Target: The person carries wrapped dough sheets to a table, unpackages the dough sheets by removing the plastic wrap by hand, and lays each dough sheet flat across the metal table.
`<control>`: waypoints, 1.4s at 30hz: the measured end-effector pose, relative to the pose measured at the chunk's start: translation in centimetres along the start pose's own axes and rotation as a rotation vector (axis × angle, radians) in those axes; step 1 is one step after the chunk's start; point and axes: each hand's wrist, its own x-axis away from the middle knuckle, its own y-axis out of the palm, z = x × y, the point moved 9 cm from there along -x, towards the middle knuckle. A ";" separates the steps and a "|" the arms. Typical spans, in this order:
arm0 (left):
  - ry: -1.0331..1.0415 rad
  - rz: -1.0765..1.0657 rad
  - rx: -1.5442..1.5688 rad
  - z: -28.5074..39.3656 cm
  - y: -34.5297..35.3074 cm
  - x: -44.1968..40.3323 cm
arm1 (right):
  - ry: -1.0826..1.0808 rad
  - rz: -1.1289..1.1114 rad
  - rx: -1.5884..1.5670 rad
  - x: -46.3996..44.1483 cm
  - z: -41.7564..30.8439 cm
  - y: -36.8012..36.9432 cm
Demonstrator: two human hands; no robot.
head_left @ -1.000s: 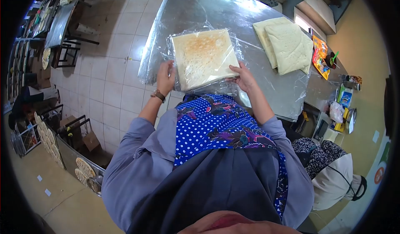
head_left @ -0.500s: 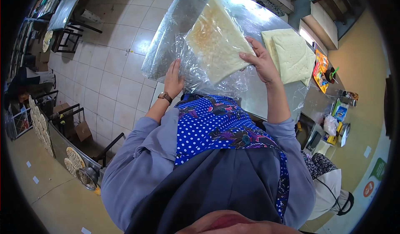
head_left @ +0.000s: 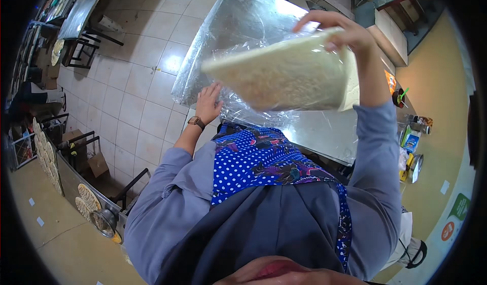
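My right hand (head_left: pixel 345 31) grips a square flatbread (head_left: pixel 284 74) by its upper right edge and holds it tilted up above the table. Motion blurs the bread, pale on its near face with some browner patches. Clear plastic wrap (head_left: pixel 236 107) lies crumpled beneath it along the table's near left edge. On that wrap rests my left hand (head_left: pixel 208 104), fingers stretched out and holding nothing, with a watch (head_left: pixel 196 122) on its wrist. Behind the raised bread, more pale flatbread (head_left: pixel 352 79) shows only in part.
The metal table (head_left: pixel 213 36) stands in front of me. Along its right side run an orange packet (head_left: pixel 389 81), a dark cup (head_left: pixel 399 97), a jar (head_left: pixel 422 125) and a metal bowl (head_left: pixel 416 168). Tiled floor (head_left: pixel 137 92) lies to the left, with round flatbreads (head_left: pixel 89 198) by a low counter.
My right hand has lifted the flatbread and swung it up and to the right, tipping it over. The other flatbread is now mostly covered. My left hand has barely moved.
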 end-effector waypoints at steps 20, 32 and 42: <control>0.228 0.082 0.015 9.7 -3.0 -8.9 | 0.399 0.568 0.327 3.7 33.2 -0.2; 0.154 -0.048 -0.342 10.1 2.0 -10.5 | 0.241 0.902 0.311 4.5 31.8 0.0; 0.179 -0.050 -0.320 9.7 3.1 -11.1 | 0.255 0.722 0.368 2.9 29.9 0.2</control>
